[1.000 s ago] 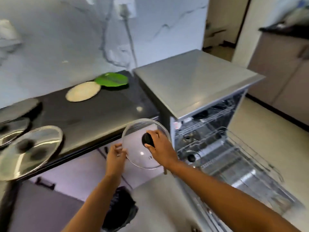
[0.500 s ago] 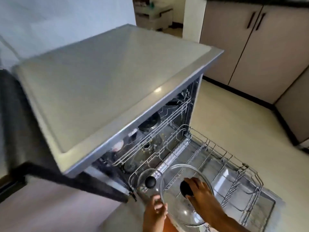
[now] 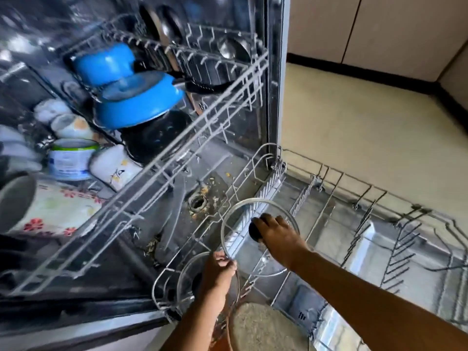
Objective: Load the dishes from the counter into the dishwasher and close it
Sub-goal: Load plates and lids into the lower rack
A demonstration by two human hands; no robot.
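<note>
over the lower rack (image 3: pixel 401 249), right hand (image 3: pixel 278 240) grips knob (image 3: pixel 253 233), left hand (image 3: pixel 219 274) pinches lid (image 3: pixel 243 214) rim.

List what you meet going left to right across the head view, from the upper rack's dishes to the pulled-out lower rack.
green-rimmed tub → large blue pot → left hand → right hand, holding the glass lid → bare tines of the lower rack

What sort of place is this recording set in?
Probably a home kitchen: an open dishwasher with blue pots and cups in its upper rack, a glass lid over the lower rack, and cabinets behind.
</note>
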